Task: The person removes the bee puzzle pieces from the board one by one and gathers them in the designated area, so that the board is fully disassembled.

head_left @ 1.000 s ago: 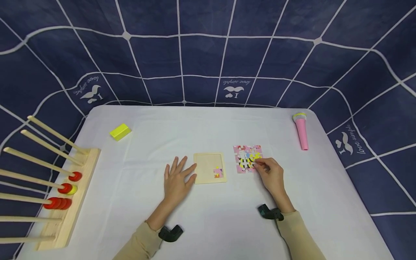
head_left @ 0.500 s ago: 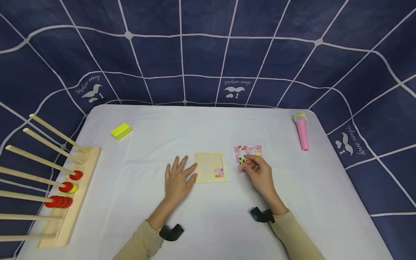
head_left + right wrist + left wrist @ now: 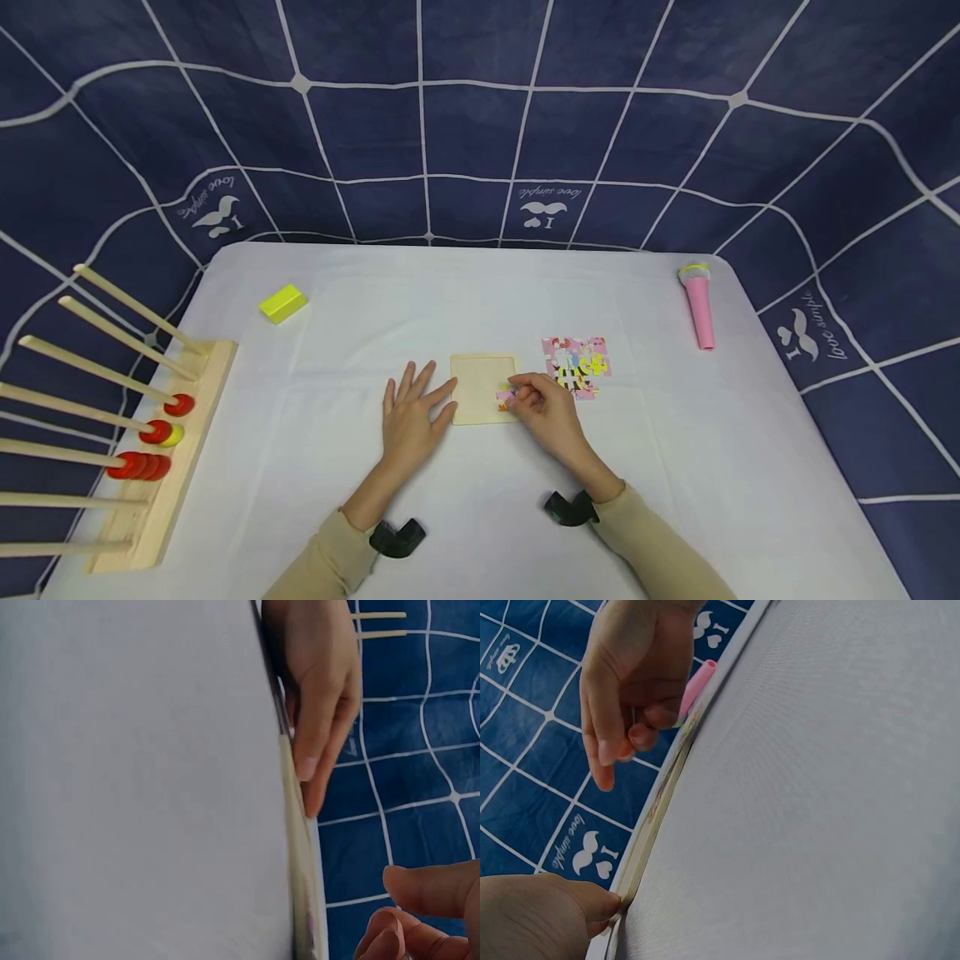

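In the head view a pale wooden puzzle tray [image 3: 480, 371] lies mid-table, with a pink puzzle piece [image 3: 503, 401] in its lower right corner, partly covered by my right hand [image 3: 551, 417]. That hand is over the tray's right edge, thumb and forefinger pinching a small puzzle piece, mostly hidden by the fingers. My left hand [image 3: 412, 423] rests spread on the cloth, thumb and forefinger touching the tray's left edge. Right of the tray sits a group of joined puzzle pieces [image 3: 581, 362], pink, yellow and black; its lower left is overlapped by my right hand.
A wooden bead rack [image 3: 176, 467] with upright pegs and red and yellow rings stands at the left. A yellow block [image 3: 283, 303] lies at the back left, a pink toy microphone [image 3: 700, 308] at the back right. Dark blue cloth [image 3: 480, 125] hangs behind the white-covered table.
My right hand has moved left from the joined pieces to the tray's right edge, carrying the pinched puzzle piece. The left hand stays at the tray's left edge.
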`<state>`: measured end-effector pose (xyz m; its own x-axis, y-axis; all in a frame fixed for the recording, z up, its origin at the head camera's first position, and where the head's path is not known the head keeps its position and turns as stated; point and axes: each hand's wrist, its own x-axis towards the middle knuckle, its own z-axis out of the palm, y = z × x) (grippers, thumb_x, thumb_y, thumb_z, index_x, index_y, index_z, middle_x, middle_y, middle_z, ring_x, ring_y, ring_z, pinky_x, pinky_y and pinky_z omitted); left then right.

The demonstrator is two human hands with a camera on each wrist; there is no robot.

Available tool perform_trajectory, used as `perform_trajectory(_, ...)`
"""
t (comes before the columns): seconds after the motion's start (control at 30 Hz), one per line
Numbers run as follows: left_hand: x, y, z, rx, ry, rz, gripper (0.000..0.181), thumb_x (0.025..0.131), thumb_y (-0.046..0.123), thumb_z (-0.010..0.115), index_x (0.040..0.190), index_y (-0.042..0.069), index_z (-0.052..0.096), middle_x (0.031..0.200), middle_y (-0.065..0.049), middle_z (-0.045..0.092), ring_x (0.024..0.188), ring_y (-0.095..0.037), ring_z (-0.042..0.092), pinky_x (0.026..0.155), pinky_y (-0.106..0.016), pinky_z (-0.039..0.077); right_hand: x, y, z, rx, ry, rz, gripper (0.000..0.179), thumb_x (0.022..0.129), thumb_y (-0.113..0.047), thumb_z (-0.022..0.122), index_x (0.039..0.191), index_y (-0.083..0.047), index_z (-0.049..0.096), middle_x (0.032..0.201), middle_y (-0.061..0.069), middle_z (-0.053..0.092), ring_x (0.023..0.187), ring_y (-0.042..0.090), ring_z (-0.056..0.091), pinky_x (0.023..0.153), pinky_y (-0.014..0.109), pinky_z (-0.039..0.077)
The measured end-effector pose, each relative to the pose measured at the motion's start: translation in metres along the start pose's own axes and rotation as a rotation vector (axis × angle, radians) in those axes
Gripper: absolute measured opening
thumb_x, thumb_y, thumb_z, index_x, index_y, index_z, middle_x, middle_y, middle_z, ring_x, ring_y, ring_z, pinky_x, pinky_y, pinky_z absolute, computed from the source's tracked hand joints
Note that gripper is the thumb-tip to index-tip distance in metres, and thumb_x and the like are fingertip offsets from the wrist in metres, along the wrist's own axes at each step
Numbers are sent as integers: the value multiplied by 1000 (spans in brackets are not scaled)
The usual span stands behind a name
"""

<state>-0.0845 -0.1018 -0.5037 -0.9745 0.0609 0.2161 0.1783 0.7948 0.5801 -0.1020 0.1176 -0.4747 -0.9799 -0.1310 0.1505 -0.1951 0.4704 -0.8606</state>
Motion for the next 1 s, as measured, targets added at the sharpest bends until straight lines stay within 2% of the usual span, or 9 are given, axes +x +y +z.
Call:
perform_trajectory(0.2,0,0,1,7,-2,-1,37,88,26,71,124,17,69,150,-14,47,146,-41,27,114,-64,14,-2,8,9,-35,9,2,29,76,2,79,103,-1,70,75,2,59,66,5,51,59,16,43)
perform_trajectory(0.37,0,0,1,9,-3,-3,37,88,26,71,123,16,69,150,-14,47,146,-41,27,114,-64,14,-2,12,11,-79,18,-27,33,74,2,80,105,1,69,71,2,57,63,4,49,57,16,41)
perform_trajectory(0.67,1,1,-1,16,-3,-3,37,88,27,71,124,17,69,150,-14,47,146,-40,28,115,-65,14,-1,14,14,-178,4,-36,28,73,4,81,98,-1,70,67,1,52,58,3,42,53,17,35)
perform_trajectory(1.0,-1,0,2,6,14,2,37,87,26,72,122,17,70,149,-14,47,146,-41,28,114,-65,13,-2,14,14,-190,8,-31,22,76,5,76,96,-1,68,68,1,53,60,4,43,54,17,37)
